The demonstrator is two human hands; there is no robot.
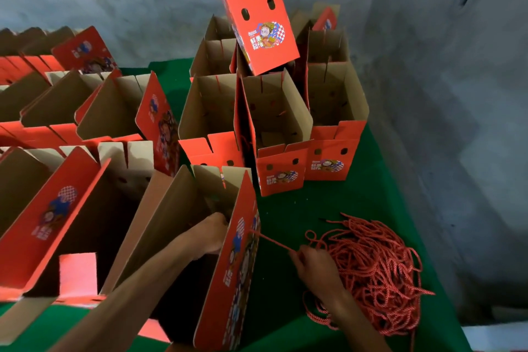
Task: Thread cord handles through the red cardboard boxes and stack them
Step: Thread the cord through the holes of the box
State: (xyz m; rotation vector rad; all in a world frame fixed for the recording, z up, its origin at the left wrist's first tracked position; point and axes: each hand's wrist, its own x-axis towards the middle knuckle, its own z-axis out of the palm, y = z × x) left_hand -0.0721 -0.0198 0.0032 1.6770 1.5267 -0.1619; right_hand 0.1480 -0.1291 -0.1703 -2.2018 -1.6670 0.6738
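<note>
Pinching twisted red cord (273,243) (taut), right hand (315,266), left hand (210,233) inside cardboard box (228,266), grip hidden.

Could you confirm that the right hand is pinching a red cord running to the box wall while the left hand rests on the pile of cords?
Not quite: the head view shows the left hand reaching inside the open box, not on the cord pile. The right hand does pinch the red cord running to the box wall.
</note>
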